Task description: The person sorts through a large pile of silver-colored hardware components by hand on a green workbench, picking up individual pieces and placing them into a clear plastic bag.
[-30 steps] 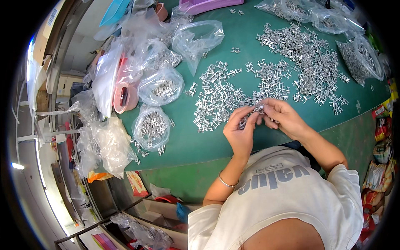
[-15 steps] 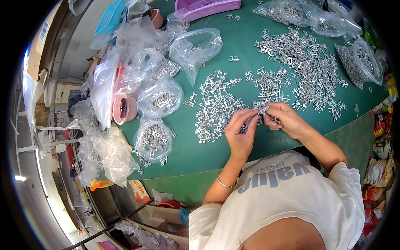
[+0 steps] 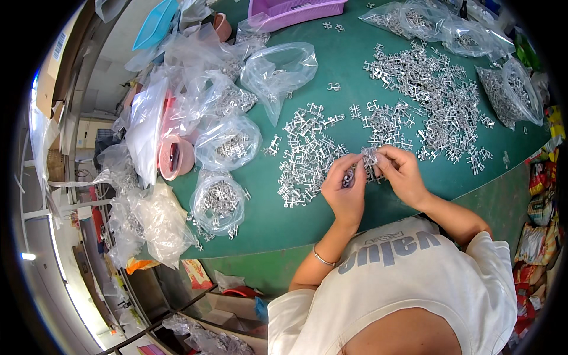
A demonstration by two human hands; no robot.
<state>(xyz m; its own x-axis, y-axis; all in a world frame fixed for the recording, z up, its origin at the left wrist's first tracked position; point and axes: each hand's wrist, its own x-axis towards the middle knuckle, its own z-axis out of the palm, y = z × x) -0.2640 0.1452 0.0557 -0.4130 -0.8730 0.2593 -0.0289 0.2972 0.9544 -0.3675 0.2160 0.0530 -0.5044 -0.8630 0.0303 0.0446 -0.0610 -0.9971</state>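
Note:
Close together over the near edge of the green table (image 3: pixel 266 219) are both of my hands. My left hand (image 3: pixel 346 192) is closed around several small silver metal hooks (image 3: pixel 348 178), partly hidden by its fingers. Against the same bunch, my right hand (image 3: pixel 407 176) pinches a metal hook (image 3: pixel 370 156) between thumb and fingers. Just beyond the hands lie a loose pile of these hooks (image 3: pixel 307 157) on the left and a smaller pile (image 3: pixel 387 123) ahead. The largest pile (image 3: pixel 441 94) spreads farther right.
Clear plastic bags of hooks (image 3: pixel 219 201) stand along the left, beside a pink container (image 3: pixel 176 157). More filled bags (image 3: pixel 510 92) sit at the far right. A purple basket (image 3: pixel 296 13) and a blue tray (image 3: pixel 155 25) are at the back. Shelving (image 3: pixel 231 313) stands below the table's left side.
My right hand's fingers have shifted, from curled beside the bunch to pinching at its top. The left hand keeps its hold. The whole view has shifted slightly.

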